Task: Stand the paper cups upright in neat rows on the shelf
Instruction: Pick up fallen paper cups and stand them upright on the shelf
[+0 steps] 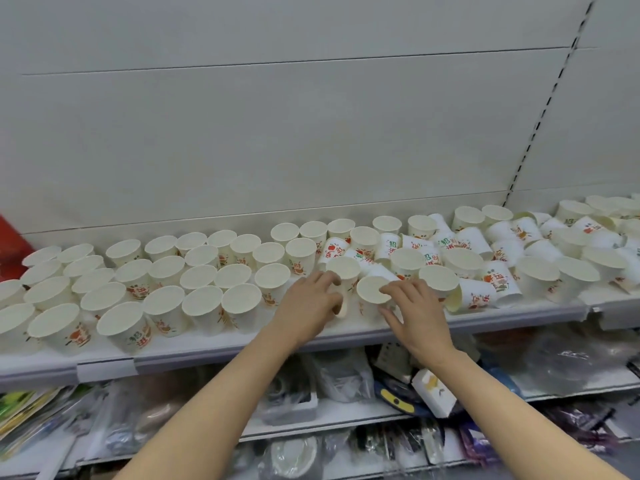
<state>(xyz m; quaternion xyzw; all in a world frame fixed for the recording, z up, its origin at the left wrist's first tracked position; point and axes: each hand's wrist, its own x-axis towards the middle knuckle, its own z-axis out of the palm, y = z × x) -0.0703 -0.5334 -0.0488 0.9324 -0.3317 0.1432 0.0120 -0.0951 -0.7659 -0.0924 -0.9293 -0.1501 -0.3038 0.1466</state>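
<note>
White shelf [346, 332] holds upright paper cups [166, 282] in rows at left, toppled ones [485, 251] at right. Between them, I see my left hand [311, 299] gripping one cup [343, 271]; my right hand [414, 308] clasps its neighbour [372, 291].

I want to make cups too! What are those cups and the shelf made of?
The cups look like paper: matte cream insides, thin rolled rims, printed outsides. The shelf seems painted metal, smooth pale grey with a faint sheen, though plastic can't be ruled out.
</note>
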